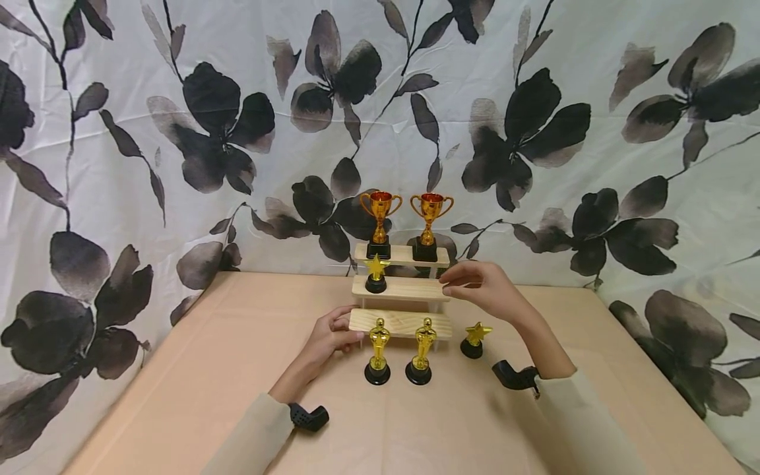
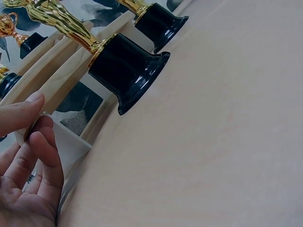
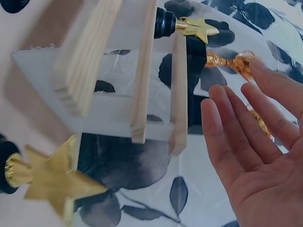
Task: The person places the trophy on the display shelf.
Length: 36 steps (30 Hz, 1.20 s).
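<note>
A floral backdrop [image 1: 178, 132] hangs behind the tan surface [image 1: 208, 369], and at the surface's far middle stands the three-step wooden shelf [image 1: 400, 290], the landmark here. Only the head view takes in the whole shelf: two gold cup trophies [image 1: 380, 224] [image 1: 430, 226] on its top step and a star trophy [image 1: 376, 273] on the middle step. On the surface just in front of its bottom step stand two gold figure trophies [image 1: 378, 351] [image 1: 421, 351], and off its right front corner stands a second star trophy [image 1: 474, 339].

The left wrist view shows what the head view cannot: the nearer figure trophy's black base [image 2: 127, 71] stands close against the shelf's front, and the thumb lies on the bottom plank with the fingers [image 2: 45, 151] curled under its end. The right wrist view looks up at the planks' end grain [image 3: 85, 56] from below, with the loose star trophy [image 3: 52, 179] blurred in the foreground.

The left hand [image 1: 330, 336] pinches the left end of the shelf's bottom step. The right hand [image 1: 483, 287] is at the right end of the middle step; in the head view its fingertips seem to meet the plank, yet the right wrist view shows straight, relaxed fingers [image 3: 236, 127] with a gap to the wood, holding nothing.

The two figure trophies stand across the shelf's front, between the hands.
</note>
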Each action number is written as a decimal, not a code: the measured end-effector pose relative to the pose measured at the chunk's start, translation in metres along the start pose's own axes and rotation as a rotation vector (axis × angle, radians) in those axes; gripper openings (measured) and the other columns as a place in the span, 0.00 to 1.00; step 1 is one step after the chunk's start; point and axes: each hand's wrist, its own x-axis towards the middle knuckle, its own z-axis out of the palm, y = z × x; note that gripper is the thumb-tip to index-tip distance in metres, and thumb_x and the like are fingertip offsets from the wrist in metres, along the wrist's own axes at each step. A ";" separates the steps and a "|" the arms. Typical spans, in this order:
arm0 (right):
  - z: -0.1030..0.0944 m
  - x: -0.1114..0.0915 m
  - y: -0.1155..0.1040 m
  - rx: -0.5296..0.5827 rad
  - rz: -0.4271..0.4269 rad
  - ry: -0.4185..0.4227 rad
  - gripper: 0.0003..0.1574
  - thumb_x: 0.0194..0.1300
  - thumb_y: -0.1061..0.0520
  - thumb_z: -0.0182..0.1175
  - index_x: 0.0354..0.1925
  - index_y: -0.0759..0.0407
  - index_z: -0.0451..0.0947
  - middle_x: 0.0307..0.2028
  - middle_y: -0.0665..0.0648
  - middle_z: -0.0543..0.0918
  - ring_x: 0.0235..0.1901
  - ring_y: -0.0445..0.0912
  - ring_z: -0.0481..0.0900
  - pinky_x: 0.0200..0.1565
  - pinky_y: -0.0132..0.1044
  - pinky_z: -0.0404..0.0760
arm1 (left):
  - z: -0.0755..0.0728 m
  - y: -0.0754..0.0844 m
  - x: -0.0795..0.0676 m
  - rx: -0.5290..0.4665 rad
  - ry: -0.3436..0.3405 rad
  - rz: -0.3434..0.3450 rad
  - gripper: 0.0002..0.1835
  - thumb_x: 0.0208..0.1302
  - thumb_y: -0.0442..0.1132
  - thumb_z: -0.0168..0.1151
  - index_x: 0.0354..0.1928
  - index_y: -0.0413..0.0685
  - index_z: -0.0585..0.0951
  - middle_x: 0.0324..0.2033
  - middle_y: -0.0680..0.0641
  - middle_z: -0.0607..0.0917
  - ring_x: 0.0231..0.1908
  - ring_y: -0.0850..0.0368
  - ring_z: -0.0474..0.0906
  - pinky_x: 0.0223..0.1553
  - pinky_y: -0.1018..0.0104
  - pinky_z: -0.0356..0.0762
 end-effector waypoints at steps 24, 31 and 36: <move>-0.011 -0.042 0.050 0.007 0.056 0.067 0.14 0.68 0.57 0.70 0.50 0.60 0.86 0.48 0.63 0.89 0.43 0.39 0.86 0.46 0.30 0.84 | 0.001 0.000 0.000 -0.030 -0.012 -0.007 0.40 0.61 0.31 0.72 0.74 0.40 0.67 0.30 0.56 0.82 0.26 0.61 0.73 0.27 0.72 0.74; -0.012 -0.044 0.063 0.033 0.064 0.054 0.15 0.66 0.58 0.71 0.49 0.62 0.86 0.48 0.66 0.88 0.43 0.39 0.87 0.47 0.31 0.84 | 0.001 0.000 0.001 -0.029 -0.012 -0.009 0.39 0.61 0.31 0.72 0.74 0.40 0.67 0.30 0.56 0.81 0.26 0.60 0.73 0.27 0.71 0.74; -0.013 -0.045 0.068 0.075 0.056 0.033 0.16 0.65 0.59 0.71 0.50 0.64 0.85 0.48 0.69 0.87 0.43 0.40 0.88 0.46 0.31 0.85 | -0.001 -0.001 0.001 -0.022 -0.008 -0.007 0.40 0.61 0.32 0.72 0.74 0.41 0.67 0.30 0.56 0.82 0.26 0.60 0.73 0.27 0.71 0.74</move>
